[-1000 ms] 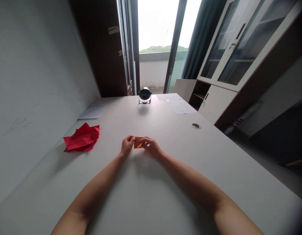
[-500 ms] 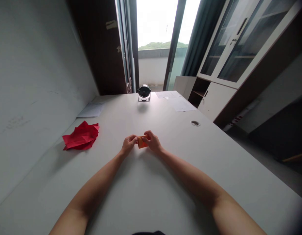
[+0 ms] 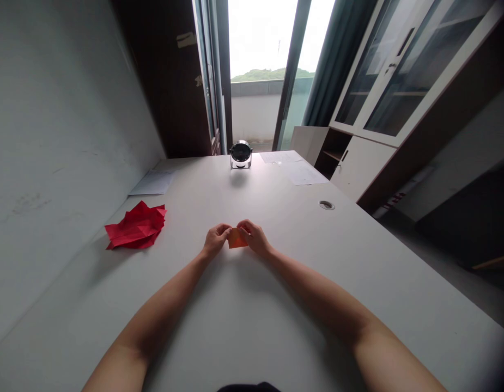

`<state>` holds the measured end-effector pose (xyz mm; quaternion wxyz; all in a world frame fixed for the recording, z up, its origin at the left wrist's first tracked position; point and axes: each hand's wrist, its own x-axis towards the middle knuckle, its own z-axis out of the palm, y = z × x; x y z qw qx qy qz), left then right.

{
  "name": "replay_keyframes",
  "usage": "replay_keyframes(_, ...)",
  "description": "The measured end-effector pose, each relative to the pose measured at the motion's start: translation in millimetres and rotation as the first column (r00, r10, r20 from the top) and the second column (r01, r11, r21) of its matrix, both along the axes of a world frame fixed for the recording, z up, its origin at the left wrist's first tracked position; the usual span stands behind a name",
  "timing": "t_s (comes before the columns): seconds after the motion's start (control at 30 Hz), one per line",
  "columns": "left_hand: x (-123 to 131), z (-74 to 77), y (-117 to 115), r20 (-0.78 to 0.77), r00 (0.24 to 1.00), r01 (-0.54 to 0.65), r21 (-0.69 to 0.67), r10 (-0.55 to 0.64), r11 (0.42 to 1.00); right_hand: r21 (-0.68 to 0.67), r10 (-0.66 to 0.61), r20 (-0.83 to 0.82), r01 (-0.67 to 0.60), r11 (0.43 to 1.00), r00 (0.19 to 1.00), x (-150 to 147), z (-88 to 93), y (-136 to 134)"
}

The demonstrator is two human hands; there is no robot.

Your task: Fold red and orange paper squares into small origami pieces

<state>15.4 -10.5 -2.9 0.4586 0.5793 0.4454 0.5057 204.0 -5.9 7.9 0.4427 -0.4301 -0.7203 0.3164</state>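
A small piece of folded orange paper [image 3: 237,239] is held between my two hands, over the middle of the white table. My left hand [image 3: 217,239] pinches its left edge with thumb and fingers. On the other side my right hand [image 3: 255,237] grips the right edge, the thumb lying across the paper's face. The fingers behind the paper are partly hidden. To the left lies a creased sheet of red paper [image 3: 139,227], apart from both hands.
A round black object on a metal stand [image 3: 241,154] is at the table's far edge. White papers [image 3: 152,182] lie far left, more sheets [image 3: 304,174] far right. A cable hole [image 3: 326,205] opens near the right edge. A wall [image 3: 72,136] borders the left.
The orange paper has turned a little and now shows a flatter, plainer face. My right fingers have shifted slightly left along its top; my left hand has barely moved.
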Motion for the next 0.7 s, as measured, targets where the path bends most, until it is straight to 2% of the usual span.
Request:
replay_keyframes(0.2,-0.8,-0.6,2.0,0.058,0.997,-0.044,-0.038,0.046,0.998,0.005,-0.017,-0.025,0.017,1.000,1.000,0.0,0.0,0.4)
replay_keyframes(0.37,-1.6,-5.4,4.5,0.052,0.997,-0.060,-0.001,0.060,0.998,0.025,-0.057,-0.052,0.058,0.998,0.997,1.4,0.5,1.2)
replay_keyframes(0.53,-3.3,-5.8,5.3,0.049,0.978,-0.204,0.025,0.203,0.979,0.114,-0.158,-0.112,0.171,0.979,0.981,3.9,5.1,3.0)
replay_keyframes(0.7,-3.7,-2.0,4.1,0.096,0.951,-0.297,0.007,0.295,0.955,0.116,-0.106,0.009,0.105,0.988,0.994,3.1,2.4,0.7)
